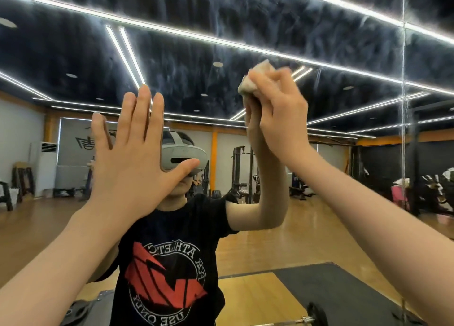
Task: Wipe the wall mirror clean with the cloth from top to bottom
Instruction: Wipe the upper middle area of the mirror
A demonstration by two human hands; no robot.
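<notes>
The wall mirror (73,43) fills the whole view and shows smeary streaks across its upper part. My right hand (280,109) is raised high and grips a crumpled beige cloth (250,84), which it presses against the glass. My left hand (132,153) lies flat on the mirror, left of centre, with its fingers straight and spread. My own reflection, in a black T-shirt and a headset, faces me between the two arms.
A vertical seam (403,104) between mirror panels runs down the right side. The glass reflects a gym with a wooden floor, a squat rack (242,173), a dark mat (344,293) and a barbell (317,317) near the bottom.
</notes>
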